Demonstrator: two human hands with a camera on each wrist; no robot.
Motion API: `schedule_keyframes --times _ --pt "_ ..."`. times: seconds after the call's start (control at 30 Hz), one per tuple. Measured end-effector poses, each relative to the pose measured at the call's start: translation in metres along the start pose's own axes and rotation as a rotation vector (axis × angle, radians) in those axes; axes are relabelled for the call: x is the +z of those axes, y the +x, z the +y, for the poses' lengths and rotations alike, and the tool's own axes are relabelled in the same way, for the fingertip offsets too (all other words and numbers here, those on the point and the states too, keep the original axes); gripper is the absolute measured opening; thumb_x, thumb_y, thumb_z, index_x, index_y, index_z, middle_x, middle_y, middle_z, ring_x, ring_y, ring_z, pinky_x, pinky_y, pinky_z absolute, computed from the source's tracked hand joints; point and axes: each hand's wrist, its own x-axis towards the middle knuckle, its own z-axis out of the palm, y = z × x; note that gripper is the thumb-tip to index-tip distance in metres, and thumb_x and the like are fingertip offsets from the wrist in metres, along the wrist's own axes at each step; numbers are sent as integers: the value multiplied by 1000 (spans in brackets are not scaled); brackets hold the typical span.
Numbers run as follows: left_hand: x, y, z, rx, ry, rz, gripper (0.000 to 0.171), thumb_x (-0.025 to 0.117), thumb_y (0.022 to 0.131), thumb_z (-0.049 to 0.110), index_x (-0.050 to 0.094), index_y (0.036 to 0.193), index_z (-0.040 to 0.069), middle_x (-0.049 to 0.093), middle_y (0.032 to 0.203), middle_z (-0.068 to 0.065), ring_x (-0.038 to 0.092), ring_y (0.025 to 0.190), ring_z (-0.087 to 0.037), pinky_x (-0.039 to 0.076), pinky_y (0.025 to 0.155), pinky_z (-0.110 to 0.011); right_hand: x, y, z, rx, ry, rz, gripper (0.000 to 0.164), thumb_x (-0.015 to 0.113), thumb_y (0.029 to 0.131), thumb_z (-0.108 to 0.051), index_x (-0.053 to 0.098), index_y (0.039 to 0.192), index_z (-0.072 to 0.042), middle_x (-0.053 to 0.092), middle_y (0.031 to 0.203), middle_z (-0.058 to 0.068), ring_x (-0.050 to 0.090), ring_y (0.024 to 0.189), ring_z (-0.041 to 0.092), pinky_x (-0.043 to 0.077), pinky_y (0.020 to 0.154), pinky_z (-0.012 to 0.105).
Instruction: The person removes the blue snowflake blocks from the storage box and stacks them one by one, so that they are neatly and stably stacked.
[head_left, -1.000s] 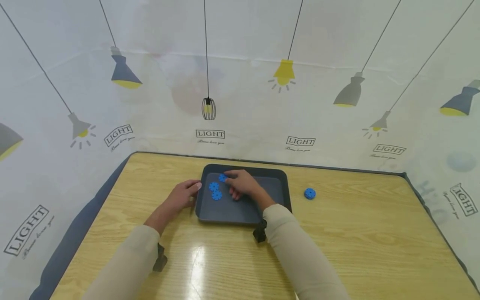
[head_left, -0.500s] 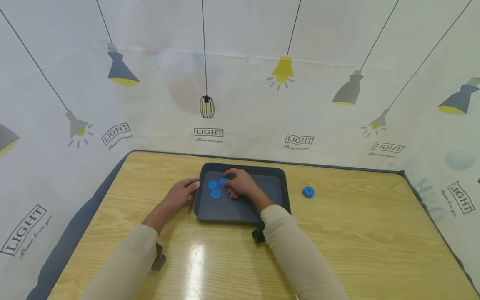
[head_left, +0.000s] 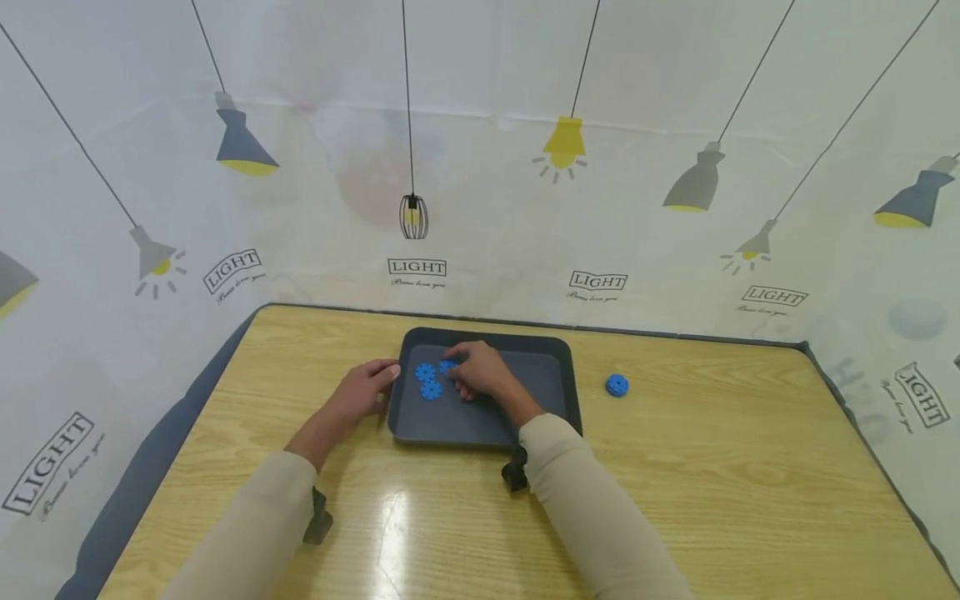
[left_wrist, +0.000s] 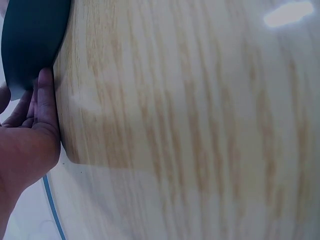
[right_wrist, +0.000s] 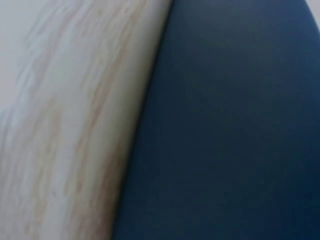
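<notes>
A dark grey rectangular tray (head_left: 487, 425) lies on the wooden table. My left hand (head_left: 362, 390) holds its left rim, thumb at the edge; in the left wrist view the fingers (left_wrist: 46, 102) reach against the tray's outer wall (left_wrist: 37, 40). Over the tray, my right hand (head_left: 483, 369) pinches a small blue notched disc (head_left: 446, 366), partly covered by the fingertips. Just left of it, two like discs lie on the tray floor, an upper disc (head_left: 425, 372) and a lower disc (head_left: 431, 390), edges close together. The right wrist view has the dark tray (right_wrist: 225, 125) but no hand.
To the right of the tray, a small stack of blue discs (head_left: 617, 385) stands on the table (head_left: 720, 467). A printed cloth wall (head_left: 495, 208) rises behind the table's back edge and along both sides. Black wrist cameras (head_left: 515, 473) hang under the sleeves.
My right hand has drawn the pinched disc slightly toward me, closer to the other two. The left hand stays at the tray's rim.
</notes>
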Motion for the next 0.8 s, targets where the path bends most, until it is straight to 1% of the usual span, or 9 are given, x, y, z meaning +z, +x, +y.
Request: schedule_keyframes --times 0.13,0.27,0.37,0.47,0.63,0.7,0.8 --pt "0 1 -2 8 9 0 54 43 105 33 36 148 1 48 139 -23 49 125 -32 51 98 -43 3 0 -1 24 -16 45 27 68 91 -9 60 116 -5 59 58 5 55 43 12 53 44 27" --pt "0 2 -4 16 22 0 55 43 105 34 36 148 0 48 138 -23 50 124 -33 52 97 -43 5 -4 -1 33 -62 95 21 68 93 -18 53 102 -6 60 59 5 54 44 12 50 43 25" --pt "0 2 -5 9 32 0 55 42 105 35 36 148 1 47 140 -23 49 126 -33 51 99 -44 5 -7 -2 42 -83 111 22 65 95 -23 52 97 -7 60 61 6 55 45 13 50 44 25" --pt "-1 3 -6 2 39 1 55 42 105 35 36 149 2 46 142 -22 48 127 -33 50 100 -44 5 -8 -2 61 -47 102 21 64 95 -21 52 102 -5 61 62 7 56 45 13 53 45 28" --pt "-1 3 -6 3 39 2 55 42 105 35 36 149 2 46 142 -22 48 127 -33 50 100 -44 -1 -14 1 90 39 76 28 63 96 -16 53 119 -3 62 62 8 58 45 15 55 46 31" --pt "-1 3 -5 4 35 0 55 42 105 35 36 149 2 47 141 -22 48 126 -33 50 100 -44 -4 -18 3 79 60 79 30 63 96 -16 54 122 -3 63 62 9 58 45 15 55 46 31" --pt "-2 3 -5 7 37 0 55 42 105 35 35 149 2 47 141 -22 49 126 -33 50 99 -43 -10 -25 7 40 91 87 28 62 95 -15 58 120 -3 63 62 8 59 45 15 55 46 31"
